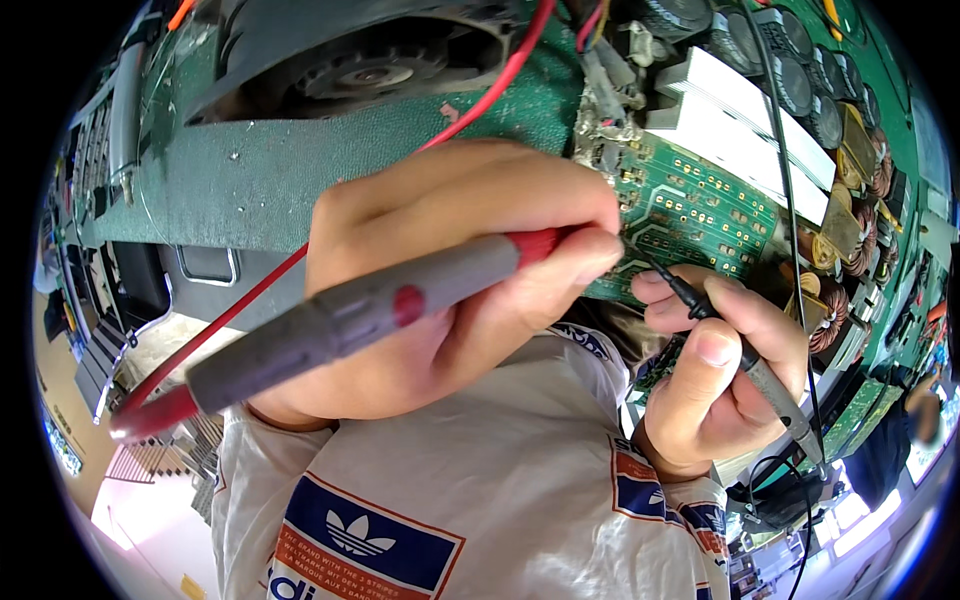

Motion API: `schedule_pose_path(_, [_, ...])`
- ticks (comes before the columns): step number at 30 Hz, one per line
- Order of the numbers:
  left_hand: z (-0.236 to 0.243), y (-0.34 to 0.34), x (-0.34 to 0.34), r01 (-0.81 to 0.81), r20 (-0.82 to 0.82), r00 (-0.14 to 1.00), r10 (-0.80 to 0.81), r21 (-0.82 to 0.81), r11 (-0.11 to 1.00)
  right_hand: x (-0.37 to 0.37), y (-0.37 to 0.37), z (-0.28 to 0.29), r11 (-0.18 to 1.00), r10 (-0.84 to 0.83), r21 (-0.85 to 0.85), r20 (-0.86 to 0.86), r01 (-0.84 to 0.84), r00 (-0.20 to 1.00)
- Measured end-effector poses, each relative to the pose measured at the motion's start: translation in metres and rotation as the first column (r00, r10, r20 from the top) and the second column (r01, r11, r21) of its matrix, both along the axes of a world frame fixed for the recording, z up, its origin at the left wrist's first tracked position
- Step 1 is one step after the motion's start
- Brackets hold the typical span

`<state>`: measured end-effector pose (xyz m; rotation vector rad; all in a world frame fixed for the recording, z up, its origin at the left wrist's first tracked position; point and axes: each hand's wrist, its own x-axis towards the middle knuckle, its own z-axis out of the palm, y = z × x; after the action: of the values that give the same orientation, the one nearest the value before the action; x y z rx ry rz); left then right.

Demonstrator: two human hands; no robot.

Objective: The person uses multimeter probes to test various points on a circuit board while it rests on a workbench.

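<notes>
My left hand (450, 190) is closed round a thick grey test probe (345, 315) with a red collar. Its tip is hidden behind my fingers, over a green circuit board (715, 195) with many solder pads. Lower right of it, my right hand (700, 405) grips a thinner probe (760, 380) with a black, pointed front end, angled up-left toward the board. I cannot tell whether either tip touches it. A white metal heatsink (720, 115) sits on the board just above my hands.
A green textured surface (230, 175) spans the upper left, under a black housed fan (370, 70). Capacitors (790, 80) and copper coils (830, 315) crowd the right. A red lead (230, 310) and black lead (775, 110) cross the view. Another person (920, 420) is at the far right.
</notes>
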<state>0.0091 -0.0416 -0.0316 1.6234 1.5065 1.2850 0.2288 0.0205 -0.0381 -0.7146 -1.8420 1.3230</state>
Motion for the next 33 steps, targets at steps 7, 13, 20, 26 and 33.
schedule_pose_path(7, [0.009,-0.003,0.008,-0.060,0.109,0.991,0.077,-0.154,0.986,-0.001,-0.003,-0.005,0.996,-0.086,0.024,-0.014,0.086,0.996])
schedule_pose_path(13, [0.009,-0.003,0.010,-0.080,0.102,0.990,0.098,-0.165,0.983,0.001,-0.003,-0.004,0.996,-0.065,0.056,0.040,0.063,0.997])
schedule_pose_path(20, [0.011,-0.005,0.009,-0.080,0.108,0.989,0.104,-0.203,0.976,0.003,-0.001,-0.003,0.995,0.004,0.101,0.104,-0.014,0.995])
schedule_pose_path(26, [0.012,-0.004,0.006,-0.040,0.086,0.995,0.057,-0.186,0.982,-0.001,-0.002,0.002,0.993,-0.006,0.120,0.104,-0.007,0.995])
schedule_pose_path(33, [0.011,0.001,0.006,-0.023,0.027,0.999,0.026,-0.118,0.993,-0.008,-0.002,0.006,0.982,-0.080,0.183,0.122,0.057,0.989])
